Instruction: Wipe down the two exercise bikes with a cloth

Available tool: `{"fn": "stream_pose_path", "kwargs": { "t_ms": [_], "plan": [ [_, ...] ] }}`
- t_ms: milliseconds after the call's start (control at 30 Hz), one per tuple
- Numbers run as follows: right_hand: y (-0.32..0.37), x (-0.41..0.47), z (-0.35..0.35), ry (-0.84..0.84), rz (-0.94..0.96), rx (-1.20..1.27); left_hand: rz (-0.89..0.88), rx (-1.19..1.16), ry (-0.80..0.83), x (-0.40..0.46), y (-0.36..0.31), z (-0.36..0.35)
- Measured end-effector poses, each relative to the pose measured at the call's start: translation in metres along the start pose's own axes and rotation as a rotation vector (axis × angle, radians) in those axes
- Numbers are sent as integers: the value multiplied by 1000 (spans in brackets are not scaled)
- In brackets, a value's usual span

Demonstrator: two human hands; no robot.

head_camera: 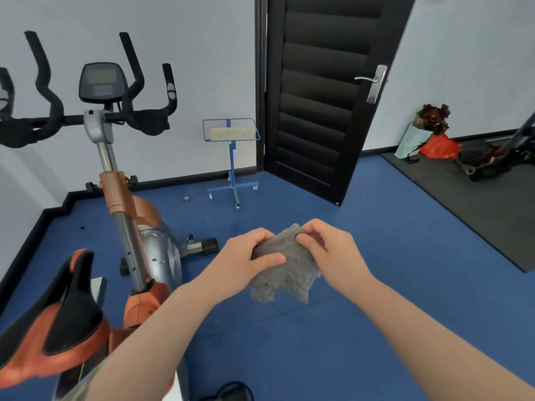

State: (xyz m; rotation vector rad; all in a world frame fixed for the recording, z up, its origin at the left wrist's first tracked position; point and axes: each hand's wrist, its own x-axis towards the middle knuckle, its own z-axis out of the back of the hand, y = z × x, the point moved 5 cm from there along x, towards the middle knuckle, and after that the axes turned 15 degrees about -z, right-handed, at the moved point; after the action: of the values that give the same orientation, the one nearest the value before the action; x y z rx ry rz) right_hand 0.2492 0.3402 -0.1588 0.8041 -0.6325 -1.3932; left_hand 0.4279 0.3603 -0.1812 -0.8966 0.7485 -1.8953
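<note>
A fuzzy grey cloth [285, 270] hangs in front of me over the blue floor. My left hand [246, 256] grips its left side with the thumb on top, and my right hand [330, 250] pinches its upper right edge. An orange and silver exercise bike [136, 224] stands to the left, with black handlebars [55, 111], a console [101, 82] and an orange-black saddle [63, 314] near my left arm. Both hands are to the right of the bike, apart from it. A second bike is not plainly visible.
A blue wheeled stand [233, 157] with a wire tray is by the back wall. A black door [327, 91] stands ajar. At the far right lie a dark mat [477, 209], a red bag [440, 146] and other equipment [492, 160].
</note>
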Motion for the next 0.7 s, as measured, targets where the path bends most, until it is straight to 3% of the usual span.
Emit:
{"fn": "stream_pose_path", "kwargs": {
  "t_ms": [167, 367, 533, 700],
  "plan": [
    [-24, 29, 14, -45, -16, -127, 109, 75, 34, 24, 19, -4],
    [-44, 68, 22, -2, -84, -53, 152, 42, -41, 64, 39, 5],
    [-49, 130, 25, 311, -129, 117, 156, 7, -74, 115, 65, 3],
    [-31, 211, 26, 385, -33, -48, 148, 35, -54, 183, 98, 18]
  ]
}}
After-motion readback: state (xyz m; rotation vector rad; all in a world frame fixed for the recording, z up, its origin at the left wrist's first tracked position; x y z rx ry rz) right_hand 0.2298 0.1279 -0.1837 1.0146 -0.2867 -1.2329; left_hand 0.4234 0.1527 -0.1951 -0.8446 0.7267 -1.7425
